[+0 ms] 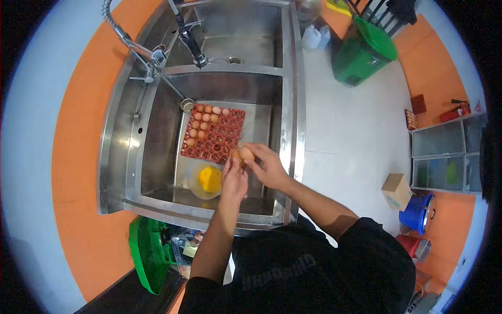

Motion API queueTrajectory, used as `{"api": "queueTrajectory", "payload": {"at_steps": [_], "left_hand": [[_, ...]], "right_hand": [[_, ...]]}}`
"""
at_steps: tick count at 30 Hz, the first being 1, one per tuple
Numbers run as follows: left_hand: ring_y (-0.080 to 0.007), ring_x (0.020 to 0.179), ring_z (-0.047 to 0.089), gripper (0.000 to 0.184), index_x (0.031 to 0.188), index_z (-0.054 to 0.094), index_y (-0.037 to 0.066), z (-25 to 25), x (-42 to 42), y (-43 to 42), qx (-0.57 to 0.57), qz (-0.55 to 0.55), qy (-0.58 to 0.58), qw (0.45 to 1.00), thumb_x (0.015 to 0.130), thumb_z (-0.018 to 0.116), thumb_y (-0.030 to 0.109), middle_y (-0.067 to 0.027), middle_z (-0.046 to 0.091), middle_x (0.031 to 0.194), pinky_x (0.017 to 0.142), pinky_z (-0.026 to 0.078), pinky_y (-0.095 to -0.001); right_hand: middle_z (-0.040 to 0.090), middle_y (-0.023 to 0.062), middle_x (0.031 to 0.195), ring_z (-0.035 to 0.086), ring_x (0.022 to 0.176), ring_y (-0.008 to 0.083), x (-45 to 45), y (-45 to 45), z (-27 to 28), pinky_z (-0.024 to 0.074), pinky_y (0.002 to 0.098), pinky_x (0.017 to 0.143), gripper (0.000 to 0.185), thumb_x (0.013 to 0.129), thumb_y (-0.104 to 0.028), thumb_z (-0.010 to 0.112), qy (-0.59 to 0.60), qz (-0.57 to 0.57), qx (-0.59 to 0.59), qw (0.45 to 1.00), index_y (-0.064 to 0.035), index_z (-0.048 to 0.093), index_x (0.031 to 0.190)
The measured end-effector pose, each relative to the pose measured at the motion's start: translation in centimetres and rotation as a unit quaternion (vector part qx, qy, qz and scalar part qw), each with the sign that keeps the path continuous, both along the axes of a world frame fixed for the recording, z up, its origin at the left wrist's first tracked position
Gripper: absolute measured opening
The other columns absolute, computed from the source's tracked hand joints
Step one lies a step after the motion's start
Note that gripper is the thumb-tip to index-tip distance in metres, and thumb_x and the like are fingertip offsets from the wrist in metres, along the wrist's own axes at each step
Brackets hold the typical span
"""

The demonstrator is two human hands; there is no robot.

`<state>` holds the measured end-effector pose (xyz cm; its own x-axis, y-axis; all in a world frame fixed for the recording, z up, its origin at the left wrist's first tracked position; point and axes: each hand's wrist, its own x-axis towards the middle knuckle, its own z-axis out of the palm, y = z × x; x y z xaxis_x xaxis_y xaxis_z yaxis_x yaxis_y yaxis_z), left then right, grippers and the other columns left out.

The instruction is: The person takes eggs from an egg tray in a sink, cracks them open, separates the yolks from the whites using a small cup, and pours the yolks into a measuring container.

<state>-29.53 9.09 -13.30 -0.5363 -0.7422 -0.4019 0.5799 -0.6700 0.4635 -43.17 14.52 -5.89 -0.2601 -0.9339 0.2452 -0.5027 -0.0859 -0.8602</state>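
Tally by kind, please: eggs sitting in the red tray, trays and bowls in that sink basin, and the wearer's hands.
Eggs in the tray: 12
Red tray: 1
Bowl: 1
Left hand and right hand: 2
Total: 16

I am working in what looks like a commercial kitchen: a deep two-basin stainless-steel sink (288, 120) is stretching before me, a coiled chrome tap (125, 39) is rising far left, and a square red egg tray (230, 126) is lying in the near basin.
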Motion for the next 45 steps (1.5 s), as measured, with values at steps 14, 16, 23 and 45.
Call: {"api": "queueTrajectory", "payload": {"at_steps": [14,16,23,45], "left_hand": [[-0.0179,0.092,0.063,0.026,0.115,0.054,0.010,1.7,-0.4,-2.9,-0.017,-0.087,-0.034,0.995,0.093,0.062,0.021,-0.0076,0.060,0.109,0.077,0.054,-0.0303],[-0.0137,0.083,0.061,0.030,0.118,0.056,0.009,1.5,-0.7,-3.5,-0.116,-0.138,-0.192,0.965,0.092,0.064,0.019,-0.0054,0.061,0.104,0.068,0.052,-0.0264],[-0.0070,0.075,0.060,0.044,0.128,0.056,0.003,2.9,-1.8,-4.8,-0.311,-0.232,-0.328,0.861,0.089,0.068,0.016,-0.0039,0.067,0.098,0.061,0.047,-0.0207],[-0.0344,0.091,0.067,0.038,0.107,0.067,0.002,3.3,-2.2,-5.8,-0.519,-0.212,-0.509,0.653,0.085,0.066,0.033,-0.0208,0.069,0.094,0.078,0.053,-0.0400]], "right_hand": [[0.062,0.0056,0.106,0.059,0.085,0.0113,-3.4,-1.0,-3.2,0.0475,0.0251,0.069,0.048,0.090,-0.007,0.062,-0.541,0.027,0.150,0.827,-0.0012,0.046,0.135],[0.063,0.0056,0.105,0.060,0.083,0.0111,-3.8,-1.4,-3.1,0.0488,0.0247,0.069,0.047,0.089,-0.007,0.062,-0.442,0.018,0.165,0.882,-0.0013,0.047,0.134],[0.066,0.0118,0.103,0.063,0.084,0.0128,-5.3,-2.3,-5.8,0.0515,0.0279,0.070,0.046,0.086,-0.015,0.065,-0.258,0.071,0.116,0.956,-0.0055,0.056,0.129],[0.064,0.0201,0.094,0.062,0.090,0.0360,-4.7,-3.8,-6.7,0.0496,0.0421,0.080,0.041,0.079,-0.022,0.064,0.049,0.068,0.071,0.994,-0.0052,0.066,0.116]]}}
